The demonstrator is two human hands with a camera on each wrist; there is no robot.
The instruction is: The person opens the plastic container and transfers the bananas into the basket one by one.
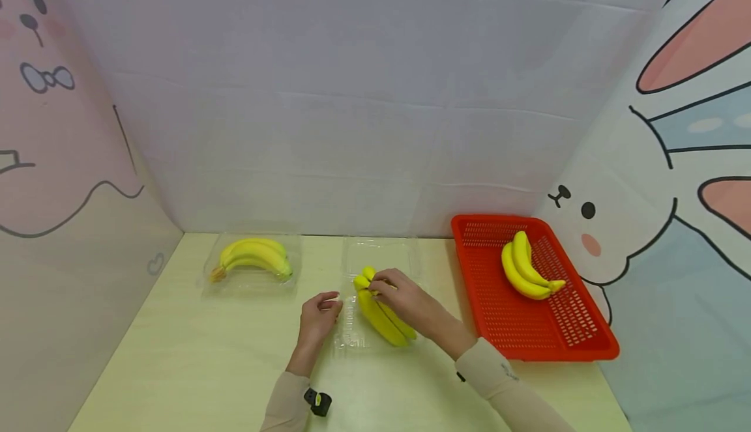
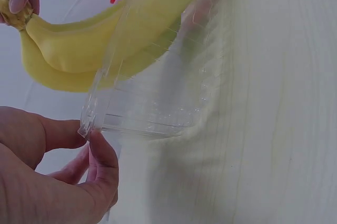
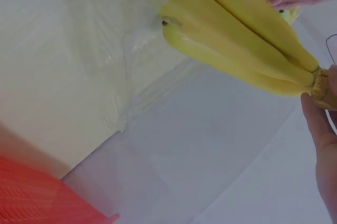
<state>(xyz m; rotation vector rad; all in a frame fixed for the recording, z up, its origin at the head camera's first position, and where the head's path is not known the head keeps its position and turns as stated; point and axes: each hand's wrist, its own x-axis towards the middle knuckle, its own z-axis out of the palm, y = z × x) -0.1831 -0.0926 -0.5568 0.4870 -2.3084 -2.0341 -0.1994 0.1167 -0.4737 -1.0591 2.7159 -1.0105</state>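
Observation:
My right hand (image 1: pixel 411 302) pinches the stem of a bunch of yellow bananas (image 1: pixel 381 320). The bunch hangs tilted over an opened clear plastic clamshell box (image 1: pixel 352 335), its tips low and toward the near right side. In the right wrist view the bananas (image 3: pixel 237 34) slant down from the stem, which sits between thumb and fingers. My left hand (image 1: pixel 319 321) is at the box's left side. Thumb and finger of that hand pinch the rim of the clear box (image 2: pixel 158 116) in the left wrist view. The raised lid (image 1: pixel 381 256) leans behind.
Back left, another clear box (image 1: pixel 296 262) contains a banana bunch (image 1: pixel 253 256). A red plastic basket (image 1: pixel 493 315) stands on the right with one more bunch (image 1: pixel 525 269) inside. Printed cloth walls (image 1: pixel 375 158) enclose the pale wooden table (image 1: pixel 193 367).

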